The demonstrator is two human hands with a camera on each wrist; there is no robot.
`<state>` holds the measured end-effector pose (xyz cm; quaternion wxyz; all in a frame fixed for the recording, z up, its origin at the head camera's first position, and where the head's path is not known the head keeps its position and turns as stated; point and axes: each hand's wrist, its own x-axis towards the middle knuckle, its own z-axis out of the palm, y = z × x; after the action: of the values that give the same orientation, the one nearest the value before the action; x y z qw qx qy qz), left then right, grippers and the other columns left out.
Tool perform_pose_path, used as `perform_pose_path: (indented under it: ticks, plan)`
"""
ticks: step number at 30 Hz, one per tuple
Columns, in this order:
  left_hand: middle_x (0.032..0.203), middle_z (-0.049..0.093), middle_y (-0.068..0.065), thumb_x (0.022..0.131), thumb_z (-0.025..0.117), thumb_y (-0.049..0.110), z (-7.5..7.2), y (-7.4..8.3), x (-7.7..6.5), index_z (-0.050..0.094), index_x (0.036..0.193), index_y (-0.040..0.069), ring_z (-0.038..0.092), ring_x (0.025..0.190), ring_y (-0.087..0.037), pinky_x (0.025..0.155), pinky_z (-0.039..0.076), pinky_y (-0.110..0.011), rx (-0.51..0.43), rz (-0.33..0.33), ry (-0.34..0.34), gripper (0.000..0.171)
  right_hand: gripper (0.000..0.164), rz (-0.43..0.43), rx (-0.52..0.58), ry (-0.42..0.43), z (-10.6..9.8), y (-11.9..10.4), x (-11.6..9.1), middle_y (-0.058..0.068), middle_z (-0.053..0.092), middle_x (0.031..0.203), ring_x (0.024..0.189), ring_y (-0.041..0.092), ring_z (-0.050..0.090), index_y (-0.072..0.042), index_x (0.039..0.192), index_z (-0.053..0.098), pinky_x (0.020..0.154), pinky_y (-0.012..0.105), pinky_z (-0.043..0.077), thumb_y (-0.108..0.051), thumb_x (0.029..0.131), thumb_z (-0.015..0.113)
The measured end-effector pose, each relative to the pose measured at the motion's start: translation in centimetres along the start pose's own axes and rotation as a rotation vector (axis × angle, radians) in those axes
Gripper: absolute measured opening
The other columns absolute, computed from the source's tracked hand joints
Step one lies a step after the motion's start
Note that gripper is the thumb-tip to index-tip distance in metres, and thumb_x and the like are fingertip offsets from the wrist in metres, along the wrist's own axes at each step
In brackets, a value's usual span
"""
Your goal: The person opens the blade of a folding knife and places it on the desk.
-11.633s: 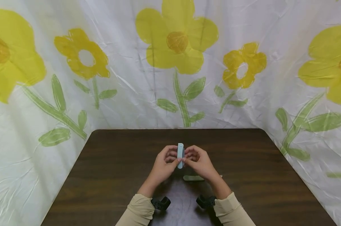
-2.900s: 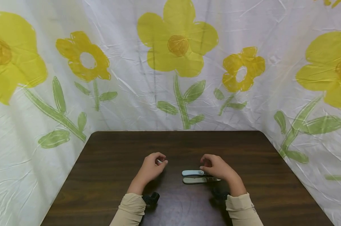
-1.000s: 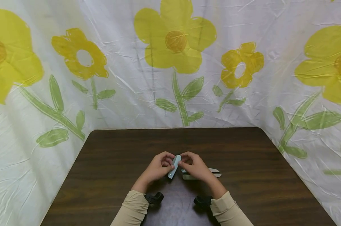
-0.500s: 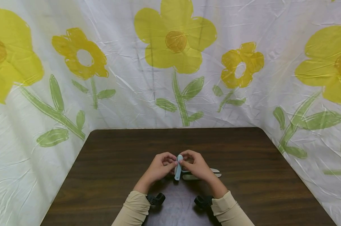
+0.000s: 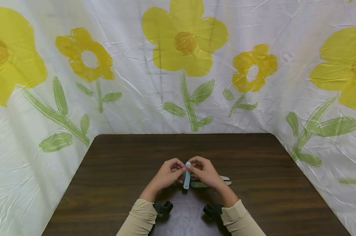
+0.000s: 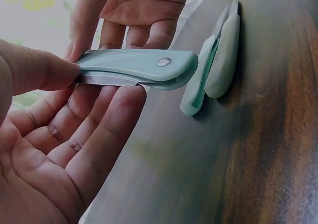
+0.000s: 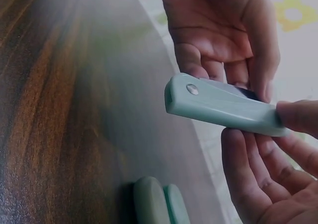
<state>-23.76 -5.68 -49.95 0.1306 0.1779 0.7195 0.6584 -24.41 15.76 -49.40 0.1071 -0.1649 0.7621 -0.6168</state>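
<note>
Both hands hold a pale blue-green folding knife (image 5: pixel 186 179) over the table, its rivet end toward the person. In the left wrist view its blade (image 6: pixel 112 79) lies folded along the handle, its edge showing outside the slot. My left hand (image 5: pixel 168 173) pinches the blade side between thumb and fingers. The right hand (image 5: pixel 206 172) pinches the handle's far end, thumb on the near face. Two knives with blades out lie side by side beneath the right hand: a mint one (image 6: pixel 199 80) and a grey-green one (image 6: pixel 224 60). The right hand partly hides them in the head view.
A dark wood-grain table (image 5: pixel 121 157) extends around the hands. Behind it and at both sides hangs a white cloth (image 5: pixel 130 98) printed with yellow flowers. Black wrist cameras (image 5: pixel 163 207) sit at both cuffs.
Earlier, a blue knife was held with only the grey-green one lying there. Then it lay beside that one, hands apart. Now both hands hold another knife, turned more upright than a second ago.
</note>
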Motion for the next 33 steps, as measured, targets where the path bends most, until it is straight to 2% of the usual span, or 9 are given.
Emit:
perform_pose_path:
  ticks: [9,14,18,21,28,33]
  plan:
    - [0.098,0.068,-0.015,0.108,0.060,0.009,0.1,0.3,-0.1,0.059,0.115,-0.005,0.070,0.080,-0.018,0.077,0.065,-0.048,-0.005,-0.010,-0.028,0.016,0.023,0.015,-0.004,0.002,-0.1,-0.2,0.0,0.015,0.073,0.112,0.096,0.019,0.075,-0.002,0.123,0.067,0.083,0.050,0.065,-0.019,0.107,0.066]
    - [0.099,0.067,-0.015,0.108,0.059,0.009,0.1,0.4,-0.1,0.058,0.115,-0.006,0.070,0.080,-0.018,0.080,0.065,-0.053,-0.022,-0.011,-0.026,0.016,0.026,0.003,0.049,-0.002,-0.3,-0.5,-0.2,0.017,0.072,0.110,0.094,0.018,0.075,0.002,0.125,0.066,0.083,0.055,0.064,-0.016,0.107,0.066]
    - [0.100,0.066,-0.014,0.108,0.058,0.009,0.2,0.6,-0.1,0.057,0.115,-0.005,0.069,0.080,-0.018,0.080,0.064,-0.056,-0.029,-0.007,-0.012,0.016,0.027,-0.004,0.089,-0.005,-0.6,-0.8,-0.3,0.013,0.071,0.107,0.092,0.017,0.076,0.005,0.125,0.064,0.082,0.053,0.065,-0.015,0.107,0.066]
    - [0.100,0.065,-0.016,0.108,0.058,0.008,0.4,0.6,0.0,0.058,0.114,-0.005,0.069,0.079,-0.018,0.079,0.064,-0.057,-0.029,0.004,0.023,0.015,0.028,-0.004,0.106,0.006,-0.6,-0.9,-0.4,0.008,0.071,0.103,0.089,0.016,0.075,0.005,0.126,0.064,0.080,0.049,0.066,-0.015,0.107,0.066]
    - [0.103,0.064,-0.030,0.106,0.059,0.006,0.5,0.8,0.1,0.058,0.112,-0.004,0.068,0.077,-0.020,0.077,0.063,-0.060,-0.054,0.022,0.119,0.012,0.030,0.003,0.143,0.068,-0.7,-0.9,-0.2,0.002,0.070,0.099,0.085,0.015,0.073,0.007,0.126,0.063,0.077,0.044,0.066,-0.014,0.105,0.068]
    - [0.097,0.063,-0.025,0.106,0.057,0.002,0.1,1.0,0.3,0.056,0.110,-0.005,0.068,0.075,-0.020,0.074,0.066,-0.047,-0.137,0.035,0.200,0.009,0.030,0.019,0.225,0.194,-0.8,-1.0,-0.1,0.003,0.070,0.097,0.084,0.015,0.072,0.010,0.124,0.061,0.077,0.043,0.066,-0.010,0.104,0.069]
